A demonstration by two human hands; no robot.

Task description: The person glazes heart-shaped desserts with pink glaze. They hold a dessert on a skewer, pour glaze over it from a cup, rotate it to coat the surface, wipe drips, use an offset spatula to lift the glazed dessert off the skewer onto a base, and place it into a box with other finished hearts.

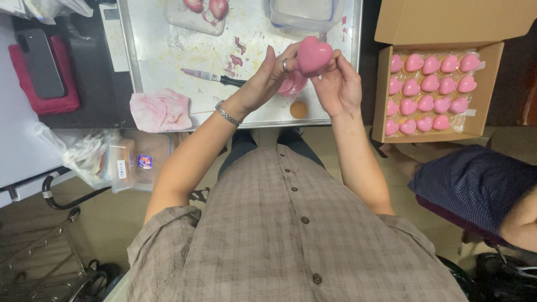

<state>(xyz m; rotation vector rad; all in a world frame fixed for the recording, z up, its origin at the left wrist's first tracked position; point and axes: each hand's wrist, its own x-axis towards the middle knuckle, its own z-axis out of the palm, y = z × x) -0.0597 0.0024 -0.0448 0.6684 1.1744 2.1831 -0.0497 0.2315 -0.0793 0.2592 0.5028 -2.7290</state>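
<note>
Above the near edge of the metal table (168, 50), your left hand (263, 84) and right hand (338, 84) close their fingers (291, 56) on the glossy pink heart-shaped piece (313, 55), held between them, lobes pointing right.

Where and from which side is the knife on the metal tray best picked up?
By its dark handle, coming from above on the near side. The knife lies flat on the tray with the blade pointing left, and the handle end sits just beside the left hand.
</note>
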